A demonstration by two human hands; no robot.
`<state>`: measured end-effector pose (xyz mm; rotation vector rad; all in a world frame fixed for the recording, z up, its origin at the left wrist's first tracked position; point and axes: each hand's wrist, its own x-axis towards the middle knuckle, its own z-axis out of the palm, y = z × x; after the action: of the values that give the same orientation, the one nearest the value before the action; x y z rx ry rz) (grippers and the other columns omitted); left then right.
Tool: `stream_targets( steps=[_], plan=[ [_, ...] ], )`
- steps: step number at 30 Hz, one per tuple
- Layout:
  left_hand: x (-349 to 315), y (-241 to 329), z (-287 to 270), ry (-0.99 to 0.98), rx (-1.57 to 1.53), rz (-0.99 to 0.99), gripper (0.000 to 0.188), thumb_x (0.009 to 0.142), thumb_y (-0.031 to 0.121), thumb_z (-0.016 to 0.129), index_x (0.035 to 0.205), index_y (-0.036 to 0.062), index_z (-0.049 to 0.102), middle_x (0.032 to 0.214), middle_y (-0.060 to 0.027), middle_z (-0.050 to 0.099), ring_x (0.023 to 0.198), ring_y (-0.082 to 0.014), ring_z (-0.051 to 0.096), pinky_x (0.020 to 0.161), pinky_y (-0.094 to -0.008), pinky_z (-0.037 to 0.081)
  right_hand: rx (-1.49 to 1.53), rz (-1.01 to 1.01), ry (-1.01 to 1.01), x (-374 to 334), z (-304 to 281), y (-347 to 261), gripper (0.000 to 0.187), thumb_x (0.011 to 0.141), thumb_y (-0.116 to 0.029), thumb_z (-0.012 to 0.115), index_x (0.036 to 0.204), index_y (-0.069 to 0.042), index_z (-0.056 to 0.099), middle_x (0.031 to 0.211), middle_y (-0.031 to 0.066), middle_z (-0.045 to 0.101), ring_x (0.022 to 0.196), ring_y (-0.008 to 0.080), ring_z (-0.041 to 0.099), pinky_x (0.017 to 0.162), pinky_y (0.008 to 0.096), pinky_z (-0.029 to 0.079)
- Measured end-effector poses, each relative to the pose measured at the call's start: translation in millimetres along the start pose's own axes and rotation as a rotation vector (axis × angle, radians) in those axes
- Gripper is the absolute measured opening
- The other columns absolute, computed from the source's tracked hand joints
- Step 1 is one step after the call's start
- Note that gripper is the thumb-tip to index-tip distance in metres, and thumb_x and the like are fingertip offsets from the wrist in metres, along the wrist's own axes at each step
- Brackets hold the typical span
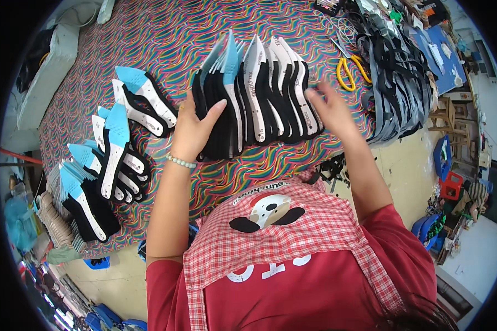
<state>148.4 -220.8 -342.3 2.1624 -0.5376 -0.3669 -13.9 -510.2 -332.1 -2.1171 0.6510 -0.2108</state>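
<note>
Insoles (257, 83) stand on edge in a row on the bench (163, 33), upper centre of frame. The left hand (197, 126) is spread, thumb and fingers parted, at the row's left end; whether it grips cannot be told. The right hand (332, 112), blurred, is half open at the right end, no hold visible. Risk, in judgement: uneven pressure could fan or topple the row. Blue bin (442, 157), right of frame: contents unclear.

The place looks like a workshop: insole-shaped pieces (254, 102) stand in rows on a pattern-covered table (160, 33), near yellow-handled scissors (348, 56) and heaped black and grey straps (397, 83).
</note>
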Motion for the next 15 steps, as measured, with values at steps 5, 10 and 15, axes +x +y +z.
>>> stream_targets(
  steps=[5, 10, 15],
  plan=[
    [1.9, 38.3, 10.3, 0.152, 0.318, 0.023, 0.104, 0.076, 0.057, 0.072, 0.140, -0.0135, 0.030, 0.130, -0.0361, 0.045, 0.125, -0.0444, 0.046, 0.100, -0.0438, 0.043, 0.366, 0.094, -0.008, -29.8, 25.5, -45.1, 0.086, 0.085, -0.023, 0.073, 0.146, 0.009, 0.022, 0.131, 0.0235, 0.053, 0.114, 0.0251, 0.057, 0.094, 0.0357, 0.047],
    [27.9, 34.5, 12.2, 0.204, 0.346, 0.078, 0.094, 0.074, 0.054, 0.074, 0.133, -0.0110, 0.039, 0.125, -0.0305, 0.050, 0.115, -0.0429, 0.053, 0.093, -0.0445, 0.048, 0.594, 0.240, -0.234, -17.9, 29.7, -21.0, 0.057, 0.086, -0.026, 0.072, 0.130, 0.003, 0.051, 0.110, 0.0134, 0.060, 0.090, 0.0183, 0.059, 0.076, 0.0305, 0.049],
    [36.3, 52.0, 10.2, 0.195, 0.517, 0.201, 0.091, 0.075, 0.056, 0.073, 0.132, -0.0090, 0.042, 0.123, -0.0278, 0.053, 0.113, -0.0405, 0.055, 0.090, -0.0439, 0.050, -0.120, -0.081, -0.183, -5.6, 35.6, -38.8, 0.057, 0.081, -0.048, 0.071, 0.095, 0.007, 0.067, 0.094, 0.0210, 0.057, 0.092, 0.0333, 0.059, 0.080, 0.0366, 0.049]
  ],
)
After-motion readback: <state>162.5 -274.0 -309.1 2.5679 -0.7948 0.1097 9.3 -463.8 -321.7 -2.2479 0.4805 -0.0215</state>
